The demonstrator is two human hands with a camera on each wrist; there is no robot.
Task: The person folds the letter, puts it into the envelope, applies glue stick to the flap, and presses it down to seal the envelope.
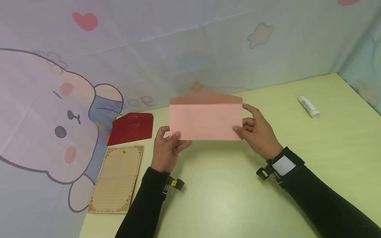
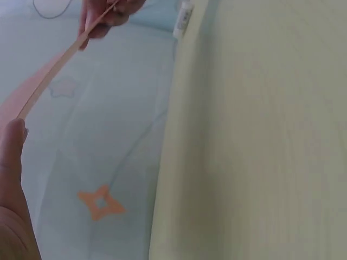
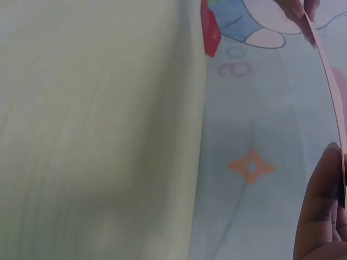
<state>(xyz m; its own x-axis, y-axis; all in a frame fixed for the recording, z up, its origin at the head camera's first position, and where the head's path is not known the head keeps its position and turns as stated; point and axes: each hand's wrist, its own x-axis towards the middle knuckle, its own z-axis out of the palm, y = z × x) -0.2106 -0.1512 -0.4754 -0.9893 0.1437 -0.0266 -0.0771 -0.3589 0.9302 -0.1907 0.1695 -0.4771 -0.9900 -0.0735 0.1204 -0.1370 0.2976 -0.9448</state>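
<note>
Table (image 1: 214,195): pale green, running back to a printed cloth (image 1: 184,49).

Sleeves (image 1: 324,198), two, black: reaching in from the near edge, a small camera (image 1: 178,183) sitting at each wrist.

Left hand (image 1: 166,150): pinching the lower left corner of the pink envelope (image 1: 205,122), thumb lying on the face towards the wearer.

Right hand (image 1: 262,134): pinching the right end, thumb pressing low on the same face, forefinger reaching to the upper right.

Pink envelope, one: hanging above the table between both hands, neither being clearly nearer. Long axis is running left to right, from grip to grip; the flap is standing open along the far long edge, pointing away from the wearer. Wrist views are showing it almost edge-on, so the fingers behind are probably backing each thumb, though their exact placing is hard to tell.

Paper (image 1: 117,180), cream, ornate border: lying left of the left hand, long axis running roughly near to far.

Red envelope (image 1: 131,129): lying just beyond the paper, nearer the left hand.

Tube (image 1: 309,105), white: lying far right, well apart, nearer the right hand.
</note>
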